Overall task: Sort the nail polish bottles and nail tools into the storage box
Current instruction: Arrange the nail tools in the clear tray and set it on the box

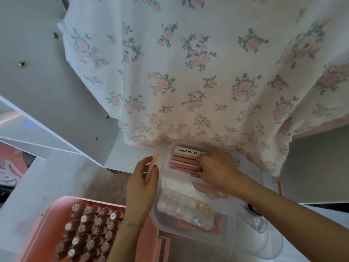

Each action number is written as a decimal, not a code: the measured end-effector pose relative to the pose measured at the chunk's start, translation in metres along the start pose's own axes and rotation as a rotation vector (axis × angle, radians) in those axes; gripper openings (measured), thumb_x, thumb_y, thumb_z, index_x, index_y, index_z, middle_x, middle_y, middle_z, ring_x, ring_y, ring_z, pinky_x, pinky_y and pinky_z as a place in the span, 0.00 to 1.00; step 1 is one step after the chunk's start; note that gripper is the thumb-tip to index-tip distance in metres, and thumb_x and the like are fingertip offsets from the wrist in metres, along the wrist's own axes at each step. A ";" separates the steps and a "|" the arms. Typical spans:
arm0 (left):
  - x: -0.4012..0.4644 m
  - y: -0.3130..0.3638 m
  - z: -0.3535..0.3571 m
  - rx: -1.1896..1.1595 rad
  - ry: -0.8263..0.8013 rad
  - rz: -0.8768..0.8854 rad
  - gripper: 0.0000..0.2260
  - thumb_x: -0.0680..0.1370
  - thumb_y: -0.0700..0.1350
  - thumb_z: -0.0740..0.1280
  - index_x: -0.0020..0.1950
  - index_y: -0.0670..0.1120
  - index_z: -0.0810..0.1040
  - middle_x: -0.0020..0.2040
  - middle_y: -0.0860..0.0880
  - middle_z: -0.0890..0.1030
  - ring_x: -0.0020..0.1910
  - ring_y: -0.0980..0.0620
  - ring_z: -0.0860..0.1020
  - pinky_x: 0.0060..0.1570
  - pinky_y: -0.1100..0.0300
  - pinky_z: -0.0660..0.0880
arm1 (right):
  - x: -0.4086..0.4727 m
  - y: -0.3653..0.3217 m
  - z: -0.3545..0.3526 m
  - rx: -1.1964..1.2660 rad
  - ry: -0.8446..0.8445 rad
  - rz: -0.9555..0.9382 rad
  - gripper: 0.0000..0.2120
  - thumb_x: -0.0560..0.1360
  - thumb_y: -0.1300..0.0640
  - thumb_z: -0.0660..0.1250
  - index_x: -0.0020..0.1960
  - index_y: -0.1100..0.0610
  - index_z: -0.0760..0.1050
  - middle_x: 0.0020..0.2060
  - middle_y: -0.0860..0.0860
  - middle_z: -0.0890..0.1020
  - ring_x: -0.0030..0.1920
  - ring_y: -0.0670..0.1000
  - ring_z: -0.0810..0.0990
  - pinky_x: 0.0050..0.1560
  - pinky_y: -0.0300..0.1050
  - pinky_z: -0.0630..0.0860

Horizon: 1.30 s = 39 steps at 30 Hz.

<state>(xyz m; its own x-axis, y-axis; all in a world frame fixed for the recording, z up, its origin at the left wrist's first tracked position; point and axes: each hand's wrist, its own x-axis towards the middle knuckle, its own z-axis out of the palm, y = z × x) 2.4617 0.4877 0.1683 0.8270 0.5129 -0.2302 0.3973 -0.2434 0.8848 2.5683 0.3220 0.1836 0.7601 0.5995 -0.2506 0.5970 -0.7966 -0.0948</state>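
— White tabletop (56,186) and a floral cloth (188,72) hanging over most of the upper view, roses in pink and green. What sits on the table?

— Two containers. At six o'clock, a clear storage box (188,233), its far end toward twelve. At seven o'clock, touching its side, a pink rack (56,205) of nail polish bottles (88,225).

— How many bottles?

— Around twenty caps show, standing upright in rows; the rack runs past the lower edge, so I cannot give a full count.

— And inside the clear box?

— One white nail file (188,150) printed SANANMOG at the far end. Just below it, a stack of pink tool handles (183,162), at least four, lying side by side. Nearer the camera, one clear divided case of nail gems (186,207), two rows of small cells.

— The hands?

— Two, both busy. The right hand (217,171), coming from four o'clock, has fingers curled down onto the ends of the pink handles inside the box; how many it actually grips I cannot tell. The left hand (142,174), with a thin bracelet (132,223) on its wrist, pinches one slim pink tool (152,165) with a bent tip, held upright just outside the box's nine o'clock wall.
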 end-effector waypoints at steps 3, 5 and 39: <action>-0.001 -0.001 -0.001 0.003 0.000 0.006 0.11 0.78 0.46 0.62 0.59 0.56 0.73 0.47 0.64 0.76 0.43 0.69 0.75 0.42 0.70 0.70 | -0.002 0.000 -0.001 0.032 0.024 0.004 0.15 0.72 0.43 0.65 0.46 0.55 0.77 0.45 0.53 0.83 0.46 0.56 0.80 0.37 0.43 0.66; -0.001 -0.002 -0.001 0.001 0.002 0.013 0.11 0.78 0.46 0.62 0.59 0.56 0.73 0.48 0.63 0.76 0.44 0.69 0.75 0.42 0.71 0.69 | -0.004 0.002 -0.004 0.087 0.041 0.024 0.13 0.72 0.43 0.64 0.45 0.53 0.77 0.44 0.51 0.83 0.45 0.54 0.80 0.37 0.42 0.65; -0.004 -0.008 0.005 0.048 0.014 0.094 0.13 0.79 0.45 0.59 0.64 0.51 0.71 0.45 0.65 0.73 0.42 0.67 0.72 0.39 0.70 0.66 | -0.085 -0.030 0.041 0.269 0.013 -0.110 0.27 0.74 0.44 0.60 0.71 0.47 0.61 0.64 0.48 0.68 0.64 0.49 0.63 0.62 0.42 0.58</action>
<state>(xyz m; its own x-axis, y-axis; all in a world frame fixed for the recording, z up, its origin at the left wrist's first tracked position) 2.4576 0.4837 0.1602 0.8560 0.4974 -0.1412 0.3370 -0.3296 0.8819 2.4757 0.2917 0.1681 0.6990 0.6829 -0.2122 0.5880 -0.7177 -0.3730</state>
